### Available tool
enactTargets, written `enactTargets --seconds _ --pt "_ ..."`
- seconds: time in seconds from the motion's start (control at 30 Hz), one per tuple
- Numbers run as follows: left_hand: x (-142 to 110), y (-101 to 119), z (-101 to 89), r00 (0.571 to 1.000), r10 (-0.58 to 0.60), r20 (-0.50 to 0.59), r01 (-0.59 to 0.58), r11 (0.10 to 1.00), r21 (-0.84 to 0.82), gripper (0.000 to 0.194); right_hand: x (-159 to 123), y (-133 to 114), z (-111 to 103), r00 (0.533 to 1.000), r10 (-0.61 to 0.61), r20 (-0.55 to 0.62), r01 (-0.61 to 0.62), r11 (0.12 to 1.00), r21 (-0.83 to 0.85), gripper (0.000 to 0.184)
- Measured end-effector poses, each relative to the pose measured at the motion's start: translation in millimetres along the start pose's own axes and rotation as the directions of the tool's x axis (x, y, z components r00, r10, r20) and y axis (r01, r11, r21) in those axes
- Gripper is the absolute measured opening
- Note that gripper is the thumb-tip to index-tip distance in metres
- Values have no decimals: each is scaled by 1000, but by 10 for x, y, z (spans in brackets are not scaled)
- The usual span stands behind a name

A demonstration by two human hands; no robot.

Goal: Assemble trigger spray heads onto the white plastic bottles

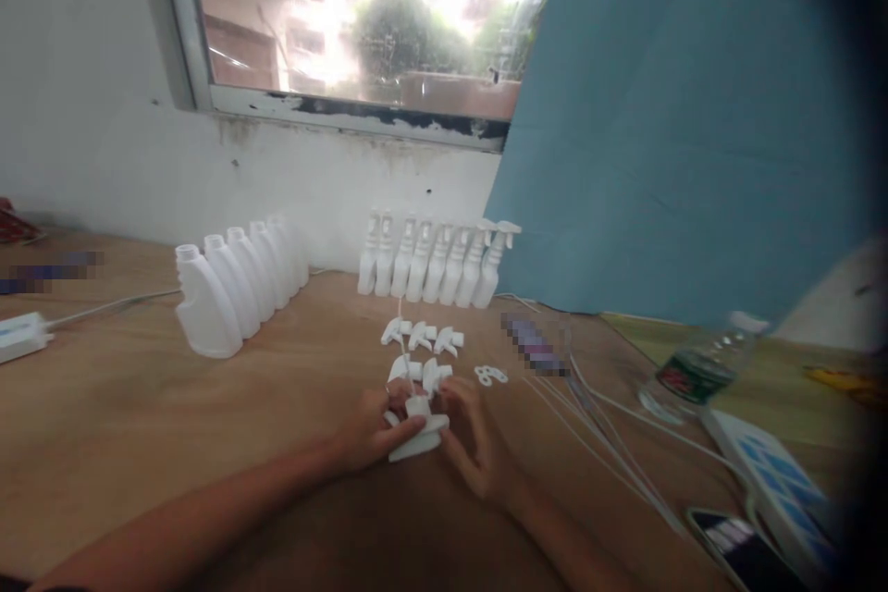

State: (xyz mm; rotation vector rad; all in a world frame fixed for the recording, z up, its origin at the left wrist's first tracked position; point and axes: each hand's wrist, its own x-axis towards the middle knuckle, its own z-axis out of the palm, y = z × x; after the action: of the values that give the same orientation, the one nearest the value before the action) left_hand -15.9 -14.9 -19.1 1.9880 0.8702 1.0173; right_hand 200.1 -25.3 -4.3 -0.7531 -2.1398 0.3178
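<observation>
With bare table (139,425) lying open at 9 o'clock, the left hand (371,430) and right hand (475,444) are gripping a sprayer (418,437) mid-table, its long axis pointing 8-to-2 o'clock.

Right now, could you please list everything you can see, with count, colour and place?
open bottles: about six, white, row at back left
bottles with spray heads: about seven, white, row below window
loose spray heads: about five, white, table centre
spray head: one, white, held in both hands
water bottle: one, clear, right
cables: several, white, right
phone: one, dark, bottom right
left hand: on spray head
right hand: on spray head
</observation>
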Motion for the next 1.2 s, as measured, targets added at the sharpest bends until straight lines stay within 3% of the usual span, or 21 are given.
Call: enactTargets --seconds 0.1,0.23,0.4,0.47,0.53,0.6,0.67,0.73,0.8,0.87,0.97,1.0,1.07,1.2 --pt "-36 -9 15 1000 11 -14 -12 999 -35 34 20 -87 -8 981 -165 105 179 974 -141 65" --pt "-62 40 31 999 48 -12 -49 996 -80 35 33 -119 95 941 -222 255 285 928 -241 70" --pt "-78 72 27 996 93 -2 -91 975 -203 61 28 30 74 949 -275 156 314 877 -365 68" --pt "-78 44 -40 994 90 -55 -98 977 -187 58 27 118 -32 967 -245 71 253 887 -386 70" --pt "-72 -17 -191 979 95 -182 -104 994 -42 45 23 214 -176 986 -161 -44 135 923 -362 69" --pt "-64 -107 -443 910 165 -380 -92 975 203 28 17 311 -332 984 -40 -172 -3 970 -242 64" --pt "-69 -201 -783 755 339 -562 -103 907 409 17 17 405 -482 960 115 -255 -121 993 -8 57" --pt "-104 -274 -1173 579 491 -651 -46 817 575 15 29 489 -623 917 268 -295 -180 939 295 52" --pt "-176 -314 -1558 411 606 -681 95 715 693 20 53 559 -762 871 400 -286 -169 790 590 49" --pt "-268 -344 -1889 266 651 -711 257 663 703 26 73 623 -900 836 497 -233 -119 579 806 49" --pt "-391 -453 -2219 69 625 -777 361 711 604 32 59 737 -1070 804 579 -138 -51 297 953 48" --pt "-423 -519 -2283 41 601 -798 375 731 570 36 40 783 -1106 793 596 -129 -24 241 970 45" --pt "-475 -687 -2355 43 555 -831 396 754 524 42 -8 881 -1140 766 631 -126 23 169 985 37" --pt "-556 -964 -2340 136 490 -861 456 741 493 70 -85 1029 -1111 704 704 -94 72 62 996 32"
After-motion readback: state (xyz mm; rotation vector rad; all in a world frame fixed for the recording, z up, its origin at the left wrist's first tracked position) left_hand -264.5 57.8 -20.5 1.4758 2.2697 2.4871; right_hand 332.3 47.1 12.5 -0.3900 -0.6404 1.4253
